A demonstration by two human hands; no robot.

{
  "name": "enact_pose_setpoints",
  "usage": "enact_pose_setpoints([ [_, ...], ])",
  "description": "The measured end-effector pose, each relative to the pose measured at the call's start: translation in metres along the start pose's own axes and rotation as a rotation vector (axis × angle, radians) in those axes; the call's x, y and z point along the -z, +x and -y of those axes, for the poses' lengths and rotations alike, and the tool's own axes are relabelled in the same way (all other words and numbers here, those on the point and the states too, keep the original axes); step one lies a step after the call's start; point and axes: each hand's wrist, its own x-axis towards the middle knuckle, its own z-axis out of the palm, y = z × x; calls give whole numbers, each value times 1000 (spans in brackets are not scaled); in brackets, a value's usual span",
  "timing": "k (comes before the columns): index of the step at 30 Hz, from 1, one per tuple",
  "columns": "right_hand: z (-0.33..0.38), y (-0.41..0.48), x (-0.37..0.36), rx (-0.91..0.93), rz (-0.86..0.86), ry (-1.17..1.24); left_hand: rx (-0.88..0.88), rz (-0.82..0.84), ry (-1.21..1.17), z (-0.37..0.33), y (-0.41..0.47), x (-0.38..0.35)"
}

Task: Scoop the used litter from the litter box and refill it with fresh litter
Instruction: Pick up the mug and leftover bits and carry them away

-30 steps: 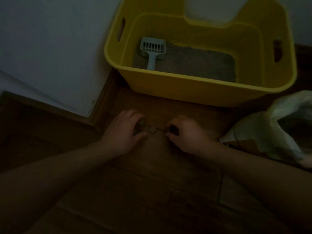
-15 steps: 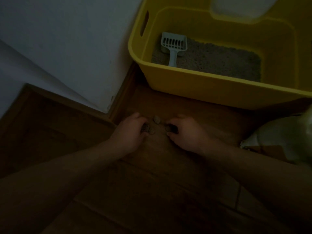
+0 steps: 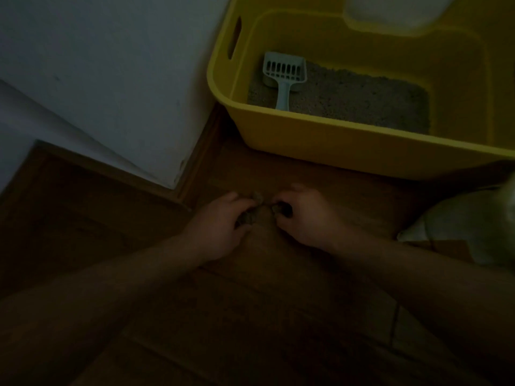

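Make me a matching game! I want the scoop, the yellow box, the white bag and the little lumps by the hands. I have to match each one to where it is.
Things:
1. scoop
2. litter box
3. bag
4. litter clumps

Places:
A. at the right edge of the picture, on the floor
B. held by the left hand and the right hand
C. lying on the grey litter
D. standing on the floor, next to the white wall

Right pairs: 1-C, 2-D, 3-A, 4-B.
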Motion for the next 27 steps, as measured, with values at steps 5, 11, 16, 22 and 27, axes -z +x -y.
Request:
enact_pose_setpoints([
  [5,6,4,5,-9,-26,49,-11,35,63,-3,6,0],
  [11,5,4,8,-35,-21,66,-40,-51,6,-2,7,0],
  [16,1,3,10,-48,-14,79,17,-227,-123,-3,16,7],
  [22,-2,-1,16,-49,-44,72,-7,-176,-170,-9,31,8],
  [27,-4,-4,20,-55,-55,97,17,-137,-190,-13,37,4],
])
